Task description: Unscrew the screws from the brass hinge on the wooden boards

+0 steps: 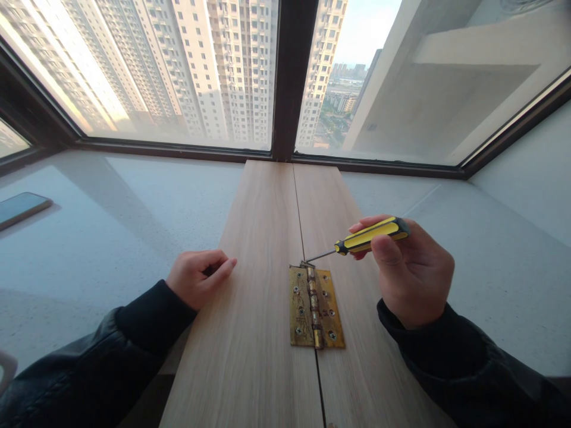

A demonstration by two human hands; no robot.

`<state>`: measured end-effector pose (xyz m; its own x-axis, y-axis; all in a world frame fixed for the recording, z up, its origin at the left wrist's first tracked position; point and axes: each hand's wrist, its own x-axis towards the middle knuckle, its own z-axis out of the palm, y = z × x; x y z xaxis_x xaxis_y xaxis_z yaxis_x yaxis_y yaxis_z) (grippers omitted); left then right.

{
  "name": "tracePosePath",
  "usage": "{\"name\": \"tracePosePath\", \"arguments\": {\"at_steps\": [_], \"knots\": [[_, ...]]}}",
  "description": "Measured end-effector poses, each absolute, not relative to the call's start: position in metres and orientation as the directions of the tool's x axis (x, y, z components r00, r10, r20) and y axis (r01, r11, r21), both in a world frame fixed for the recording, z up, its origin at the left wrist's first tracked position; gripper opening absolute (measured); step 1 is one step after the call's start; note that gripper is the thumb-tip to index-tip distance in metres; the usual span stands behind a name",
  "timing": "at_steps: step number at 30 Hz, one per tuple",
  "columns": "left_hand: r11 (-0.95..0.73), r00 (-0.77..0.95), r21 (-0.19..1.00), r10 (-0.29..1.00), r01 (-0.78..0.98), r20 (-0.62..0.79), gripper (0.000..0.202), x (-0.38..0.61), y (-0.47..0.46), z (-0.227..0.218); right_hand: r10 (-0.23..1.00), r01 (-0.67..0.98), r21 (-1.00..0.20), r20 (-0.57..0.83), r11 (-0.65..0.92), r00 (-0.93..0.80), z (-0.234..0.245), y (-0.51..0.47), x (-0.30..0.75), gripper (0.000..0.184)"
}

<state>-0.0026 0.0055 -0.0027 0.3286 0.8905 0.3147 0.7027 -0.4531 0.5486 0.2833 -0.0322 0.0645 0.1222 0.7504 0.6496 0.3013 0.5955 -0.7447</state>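
While the right hand (413,276) hangs over the right-hand pale wooden board (343,202), its grip is clamped on a yellow-and-black-handled screwdriver (370,235), with the thumb on the near side of the handle and the fingers wrapped over the far side. The handle lies nearly level and the thin metal shaft slants down to the left. Its tip meets the top end of the pin of a brass butt hinge (316,308).

That hinge lies flat across the narrow seam between the right-hand board and the left-hand pale wooden board (250,309), one leaf on each, with screw heads showing in both leaves.

The left hand (198,276) rests at the left edge of the left-hand board, well apart from the hinge. Its grip is drawn together, the fingers curled toward the palm and the fingertips touching the wood; whether it encloses anything cannot be told. Both wrists come out of dark jacket sleeves.

The two boards lie side by side on a pale speckled stone window ledge (134,226) and run up to a dark window frame (289,77). A dark flat phone (22,208) lies on the ledge far to the left.
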Motion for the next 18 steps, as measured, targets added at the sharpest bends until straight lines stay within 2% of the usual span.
{"name": "tracePosePath", "arguments": {"at_steps": [15,18], "knots": [[-0.449,0.320,0.559,0.892,0.697,0.318,0.038,-0.0035,0.0051,-0.0039,0.698,0.269,-0.736,0.676,0.621,0.236,0.0620,-0.0264,0.2876,0.017],[-0.447,0.320,0.553,0.893,0.703,0.315,0.038,-0.0035,0.0053,-0.0035,0.656,0.285,-0.713,0.701,0.641,0.278,0.0642,-0.0245,0.2879,0.017]]}}
